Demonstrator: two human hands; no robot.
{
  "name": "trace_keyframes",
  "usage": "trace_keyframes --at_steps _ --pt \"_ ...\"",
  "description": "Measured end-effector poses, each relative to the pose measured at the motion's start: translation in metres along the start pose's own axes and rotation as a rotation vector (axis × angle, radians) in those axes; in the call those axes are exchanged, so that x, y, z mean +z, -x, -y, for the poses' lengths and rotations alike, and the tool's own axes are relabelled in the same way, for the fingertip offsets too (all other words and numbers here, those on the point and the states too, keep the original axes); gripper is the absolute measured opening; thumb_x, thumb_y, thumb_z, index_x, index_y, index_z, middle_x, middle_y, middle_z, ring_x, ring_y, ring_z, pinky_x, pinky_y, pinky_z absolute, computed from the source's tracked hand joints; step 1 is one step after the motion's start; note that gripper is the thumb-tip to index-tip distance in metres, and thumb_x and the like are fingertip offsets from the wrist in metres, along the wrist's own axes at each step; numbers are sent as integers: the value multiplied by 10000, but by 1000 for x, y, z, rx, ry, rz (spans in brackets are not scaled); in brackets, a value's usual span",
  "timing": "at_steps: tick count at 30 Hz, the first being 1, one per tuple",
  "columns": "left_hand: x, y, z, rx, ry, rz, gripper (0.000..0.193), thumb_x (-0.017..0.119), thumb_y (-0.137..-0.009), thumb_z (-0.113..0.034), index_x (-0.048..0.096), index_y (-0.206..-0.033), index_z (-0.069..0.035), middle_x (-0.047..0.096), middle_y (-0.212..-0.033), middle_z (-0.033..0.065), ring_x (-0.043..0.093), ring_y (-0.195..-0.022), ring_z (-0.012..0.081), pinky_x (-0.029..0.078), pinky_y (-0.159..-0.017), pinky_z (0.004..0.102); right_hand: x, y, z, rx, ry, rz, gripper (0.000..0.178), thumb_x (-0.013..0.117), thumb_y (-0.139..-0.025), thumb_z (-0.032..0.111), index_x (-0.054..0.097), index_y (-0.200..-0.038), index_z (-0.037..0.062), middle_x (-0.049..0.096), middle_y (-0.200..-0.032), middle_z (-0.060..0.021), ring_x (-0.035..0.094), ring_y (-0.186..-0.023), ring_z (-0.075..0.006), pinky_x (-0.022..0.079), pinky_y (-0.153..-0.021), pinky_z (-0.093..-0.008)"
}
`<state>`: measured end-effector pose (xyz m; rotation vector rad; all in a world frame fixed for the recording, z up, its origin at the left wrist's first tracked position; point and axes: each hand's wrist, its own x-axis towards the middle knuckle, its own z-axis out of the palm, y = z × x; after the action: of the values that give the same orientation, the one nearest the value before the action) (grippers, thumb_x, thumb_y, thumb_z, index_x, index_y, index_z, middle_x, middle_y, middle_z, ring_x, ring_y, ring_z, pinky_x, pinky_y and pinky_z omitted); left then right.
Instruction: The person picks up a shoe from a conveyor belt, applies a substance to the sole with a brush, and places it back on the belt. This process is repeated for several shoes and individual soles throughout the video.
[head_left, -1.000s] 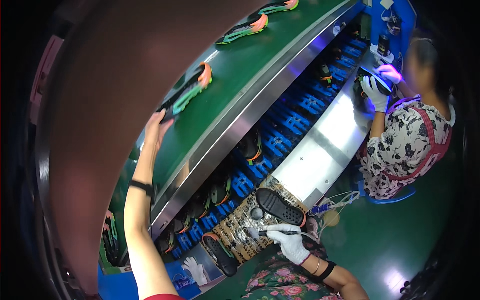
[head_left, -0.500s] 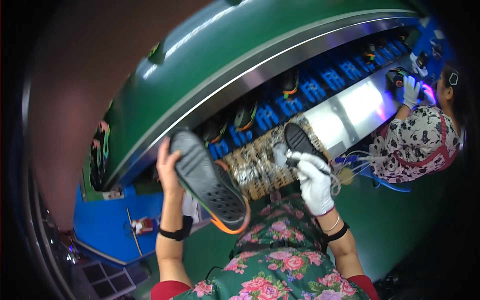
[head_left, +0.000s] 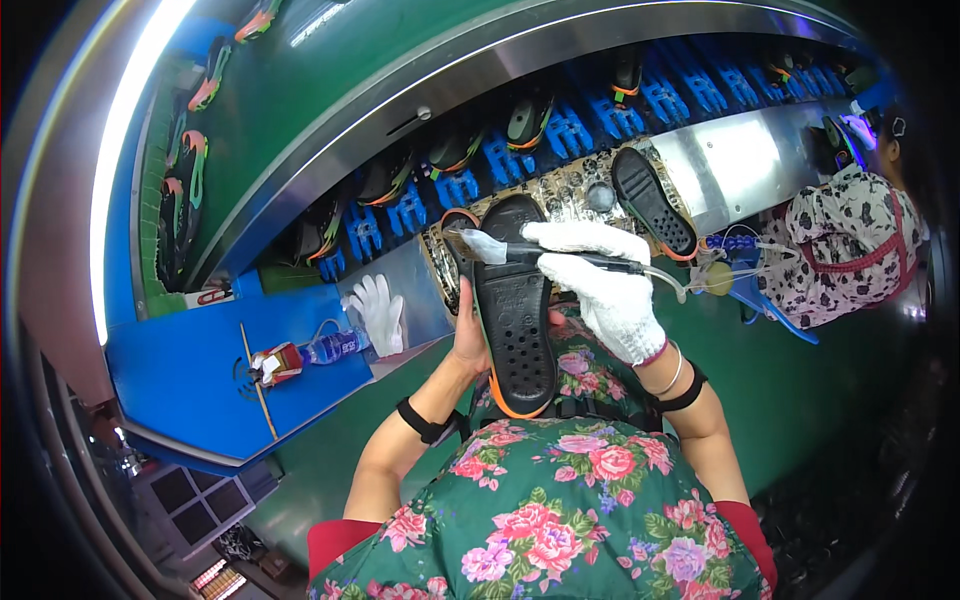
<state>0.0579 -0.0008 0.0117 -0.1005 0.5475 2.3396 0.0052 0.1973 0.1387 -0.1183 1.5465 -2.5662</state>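
Gripping a long black sole (head_left: 520,325) by its edges, the bare left hand (head_left: 474,335) is clamped with thumb-side flesh showing at the left and a fingertip at the right. The sole looks like molded rubber, peppered with small round holes toward its near end, grooved toward its far end and trimmed in orange at the near rim. It lies in front of the floral apron (head_left: 590,520), in the middle of the scene.

Closed around the dark handle of a brush (head_left: 522,253), the right hand (head_left: 605,290) wears a white knitted glove. The brush's flat, pale bristles angle left across the sole's far part; whether they touch it, I cannot tell. A thin translucent tube (head_left: 662,277) trails right from the handle.

Beyond, shiny crinkled film covers a brown, smeared work surface (head_left: 568,192), with a round grey cup (head_left: 601,197) and a second black sole (head_left: 655,205) to the right. On the left, a clear bottle (head_left: 335,346) bears a blue label, and raised marks sit mid-sole, both too small to read.
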Motion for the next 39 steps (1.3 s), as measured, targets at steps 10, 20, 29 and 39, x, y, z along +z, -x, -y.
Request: trace_keyframes --at_steps 10,20,29,39 --pt "40 -13 -14 353 420 55 1068 189 -893 -911 438 -1519 -82 598 -1407 144 607 -1264 320 481 -1091 477 13 -4 9 -510 643 101 229 782 -814 -35 789 -1039 10 778 -1014 -136 723 -831 -165 571 -739 -296" --pt "84 -31 6 369 -194 -377 1038 199 -907 -904 434 -1539 -114 524 -1507 79 514 -1362 254 386 -1174 428 5 -3 12 -849 1129 236 397 722 -839 55 734 -1235 81 729 -1233 -133 690 -1014 -296 566 -826 -375" --pt "46 -28 14 294 533 144 1097 174 -869 -939 394 -1581 -134 512 -1533 97 517 -1376 302 416 -1155 480 -15 8 14 -684 931 294 408 661 -902 37 688 -1309 51 698 -1292 -163 687 -1120 -306 566 -900 -370" --pt "43 -33 3 367 24 -77 904 282 -965 -817 438 -1521 -122 563 -1463 118 543 -1347 316 420 -1150 494 -13 -5 18 -903 977 212 315 745 -839 65 765 -1153 77 761 -1141 -117 721 -958 -284 582 -795 -388"
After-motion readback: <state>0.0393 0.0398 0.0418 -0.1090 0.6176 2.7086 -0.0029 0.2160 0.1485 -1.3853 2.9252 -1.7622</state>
